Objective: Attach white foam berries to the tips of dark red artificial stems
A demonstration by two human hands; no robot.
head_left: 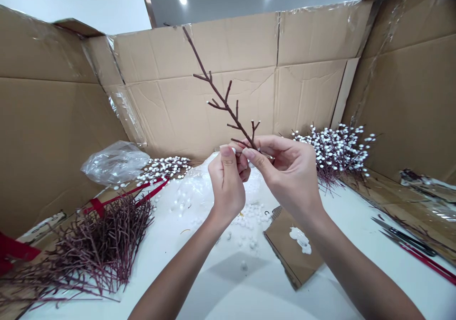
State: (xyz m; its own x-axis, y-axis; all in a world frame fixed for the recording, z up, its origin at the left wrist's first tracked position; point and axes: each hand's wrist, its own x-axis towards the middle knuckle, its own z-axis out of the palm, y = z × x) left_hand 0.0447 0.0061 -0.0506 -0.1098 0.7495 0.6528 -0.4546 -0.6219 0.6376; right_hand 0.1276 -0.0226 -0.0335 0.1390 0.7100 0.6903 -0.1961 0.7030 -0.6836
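Note:
A bare brown artificial twig (225,104) with short side stems slants up and to the left in front of the cardboard wall. Its lower end is pinched between the thumb and fingers of my right hand (294,175). My left hand (228,182) is closed close beside it, thumb against fingers, with a small white berry (233,150) at the fingertips by the lowest side stem. Whether the berry touches that stem I cannot tell. A few other stem tips show specks of white. Below, a cardboard piece (285,249) carries a blob of white glue (300,240).
Loose white berries (251,213) lie mid-table. Bare twigs (103,244) are heaped at left, near a clear plastic bag (116,162) and red ribbon (96,206). White-berried branches (340,149) stand back right; black-handled scissors (406,237) lie right. Cardboard walls (228,49) enclose the table.

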